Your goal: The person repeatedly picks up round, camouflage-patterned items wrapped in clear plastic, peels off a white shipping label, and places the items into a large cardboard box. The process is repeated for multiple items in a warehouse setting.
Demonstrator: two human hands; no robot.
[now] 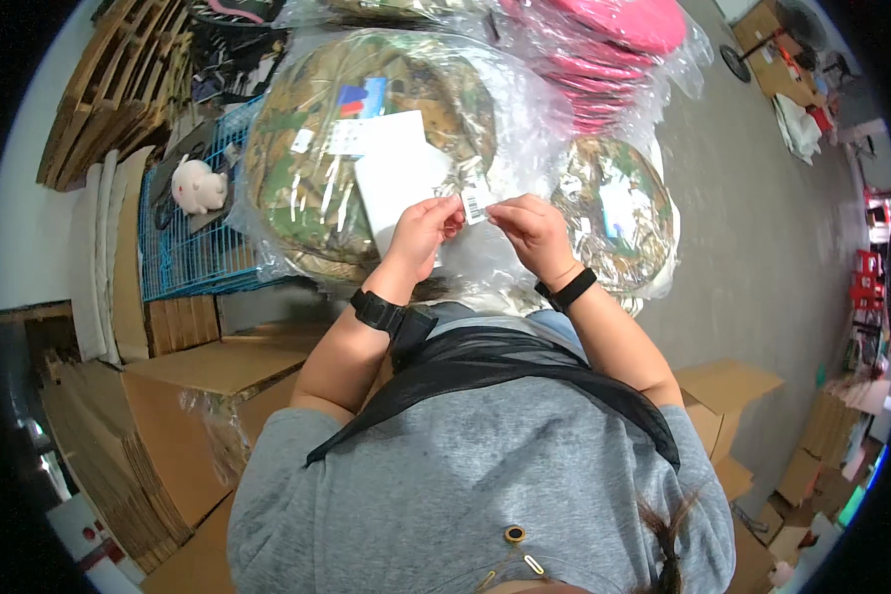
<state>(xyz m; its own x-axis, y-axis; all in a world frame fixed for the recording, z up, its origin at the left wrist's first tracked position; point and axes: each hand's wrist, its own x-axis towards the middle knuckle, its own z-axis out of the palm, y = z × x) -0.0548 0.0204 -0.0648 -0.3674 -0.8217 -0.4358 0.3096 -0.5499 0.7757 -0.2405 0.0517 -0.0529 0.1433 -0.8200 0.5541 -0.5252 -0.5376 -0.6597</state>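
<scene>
Evidently, free room lies mainly to the right, where the grey floor (733, 213) stretches past the edge of the wrapped goods; on the left, a blue wire crate (193, 247) stands close beside the large pack. Just past the near edge of the pile is the person's body, in a grey shirt, so both hands work in the narrow strip in front of it. A small white barcode label (474, 207) sits between them, above the clear plastic. The left hand (426, 236) pinches its left edge with thumb and fingertips drawn together; the right hand (535, 236) pinches the right edge, fingers curled.

Among the containers, a clear plastic bag encloses the large camouflage pack (302, 178), with a white sheet (396, 178) lying on top. A smaller camouflage pack (639, 223), also in clear plastic, rests to the right; beyond it rise stacked pink items (614, 54) in film. A pale plush toy (199, 187) sits at the wire crate's top. An open cardboard box (178, 426) stands at lower left.

Wrapped goods hide the surface underneath. Around the room are wooden pallets (119, 84) at upper left and red stools (867, 279) at far right.
</scene>
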